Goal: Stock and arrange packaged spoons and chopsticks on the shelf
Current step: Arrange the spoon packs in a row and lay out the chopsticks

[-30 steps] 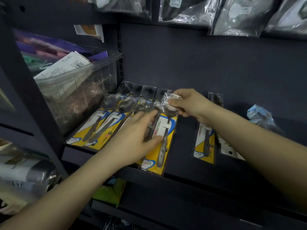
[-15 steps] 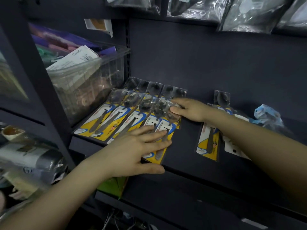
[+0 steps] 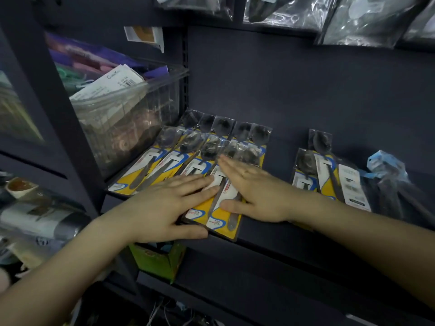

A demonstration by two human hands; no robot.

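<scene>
Two flat hands square the row of carded spoon packs (image 3: 188,161) at the left of the shelf (image 3: 270,234), seemingly to keep them side by side; left hand (image 3: 169,205) presses, fingers straight, on the front cards; right hand (image 3: 254,194) lies open against the rightmost pack, gripping nothing; more spoon packs (image 3: 327,175) lie apart to the right.

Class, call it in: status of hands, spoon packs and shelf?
Left hand and right hand open, flat on spoon packs. Packs rowed on shelf. Second group apart at right. Nothing blocking.
</scene>
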